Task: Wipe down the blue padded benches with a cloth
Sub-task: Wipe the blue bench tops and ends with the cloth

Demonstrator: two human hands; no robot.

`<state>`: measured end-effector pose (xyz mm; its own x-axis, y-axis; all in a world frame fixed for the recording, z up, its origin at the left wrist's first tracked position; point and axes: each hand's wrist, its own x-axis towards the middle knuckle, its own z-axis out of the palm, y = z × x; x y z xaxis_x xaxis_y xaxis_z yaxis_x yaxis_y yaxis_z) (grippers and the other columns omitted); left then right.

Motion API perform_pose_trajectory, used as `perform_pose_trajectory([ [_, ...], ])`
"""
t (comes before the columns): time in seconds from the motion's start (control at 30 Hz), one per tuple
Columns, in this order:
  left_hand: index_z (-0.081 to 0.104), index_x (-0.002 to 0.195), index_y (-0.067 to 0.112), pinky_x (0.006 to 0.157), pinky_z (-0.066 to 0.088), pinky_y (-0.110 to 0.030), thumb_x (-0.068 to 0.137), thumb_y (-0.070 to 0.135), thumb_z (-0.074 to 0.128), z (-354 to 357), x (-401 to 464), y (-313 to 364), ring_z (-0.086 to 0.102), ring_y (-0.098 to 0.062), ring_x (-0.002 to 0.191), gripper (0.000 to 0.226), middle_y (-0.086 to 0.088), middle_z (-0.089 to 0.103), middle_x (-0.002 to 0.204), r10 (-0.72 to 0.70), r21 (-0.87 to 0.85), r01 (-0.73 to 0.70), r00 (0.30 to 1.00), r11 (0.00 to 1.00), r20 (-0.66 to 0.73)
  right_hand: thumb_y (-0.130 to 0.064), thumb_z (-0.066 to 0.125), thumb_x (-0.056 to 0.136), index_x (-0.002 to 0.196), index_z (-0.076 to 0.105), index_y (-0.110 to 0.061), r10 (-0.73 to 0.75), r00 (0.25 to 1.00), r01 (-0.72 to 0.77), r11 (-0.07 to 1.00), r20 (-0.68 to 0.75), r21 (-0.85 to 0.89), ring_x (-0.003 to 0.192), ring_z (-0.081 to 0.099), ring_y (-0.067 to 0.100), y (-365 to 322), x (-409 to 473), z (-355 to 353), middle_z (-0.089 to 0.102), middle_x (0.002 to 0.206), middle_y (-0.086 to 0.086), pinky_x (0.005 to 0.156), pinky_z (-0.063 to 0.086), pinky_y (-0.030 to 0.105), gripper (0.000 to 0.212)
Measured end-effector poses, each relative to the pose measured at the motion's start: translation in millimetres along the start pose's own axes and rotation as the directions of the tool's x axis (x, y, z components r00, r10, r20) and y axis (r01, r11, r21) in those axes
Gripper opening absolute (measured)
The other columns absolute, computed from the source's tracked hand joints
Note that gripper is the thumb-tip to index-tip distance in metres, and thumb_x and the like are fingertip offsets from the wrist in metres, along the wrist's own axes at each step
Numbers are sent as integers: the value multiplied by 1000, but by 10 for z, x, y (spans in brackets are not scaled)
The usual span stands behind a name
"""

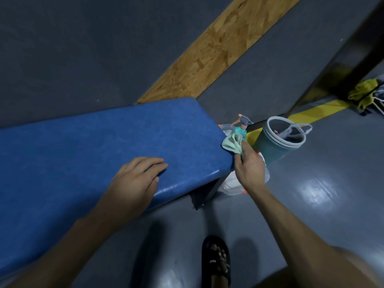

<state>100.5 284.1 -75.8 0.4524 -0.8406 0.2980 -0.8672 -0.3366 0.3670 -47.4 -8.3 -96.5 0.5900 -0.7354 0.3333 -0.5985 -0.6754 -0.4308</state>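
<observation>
Because pinched only at one bunched corner, could slip out of the right hand [249,169] and drop past the bench [104,146] end onto the floor. Judging by the grip, touches the padding with little of the cloth [232,143]; most of it stands up crumpled above the fingertips, so may just skim the edge and leave it unwiped. Could also knock the bottle [242,129], standing just beyond the fingertips and right behind the cloth, if swept further outward. Same danger for the bucket [278,140], a little further off on the outer side of the knuckles, and for the white tub [228,183] lying below the wrist. Might lose balance too if leaning hard on the left hand [135,179] near the front rim of the padding.

Right arm reaching forward and nearly straight, back of the hand up. Fingers curled and closed on the cloth, holding it against the end corner of the bench. Cannot tell how the thumb lies; hidden under the hand.

Left hand resting flat on the bench top, palm down. Fingers straight and close together, pointing toward the right hand, thumb lying along the front edge. Holds nothing, seems only to brace.
</observation>
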Motion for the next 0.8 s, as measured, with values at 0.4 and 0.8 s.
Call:
perform_pose_trajectory([
  [0.4, 63, 128, 17, 100, 45, -43, 97, 27, 41, -14, 5, -112, 55, -21, 119, 40, 4, 61, 130, 2, -117, -3, 1000, 993, -5, -8, 49, 91, 115, 60, -8, -254, 966, 255, 967, 34, -9, 104, 59, 26, 16, -296, -12, 69, 111, 11, 96, 35, 31, 26],
  [0.8, 64, 126, 18, 101, 44, -43, 97, 28, 42, -177, -208, -307, 55, -19, 119, 38, 6, 61, 130, -28, -134, 22, 999, 991, -39, -10, 43, 86, 91, 53, -11, 75, 989, -69, 996, -125, 52, 80, 52, 31, -257, -195, 185, 60, 84, 7, 69, 36, 37, 11],
])
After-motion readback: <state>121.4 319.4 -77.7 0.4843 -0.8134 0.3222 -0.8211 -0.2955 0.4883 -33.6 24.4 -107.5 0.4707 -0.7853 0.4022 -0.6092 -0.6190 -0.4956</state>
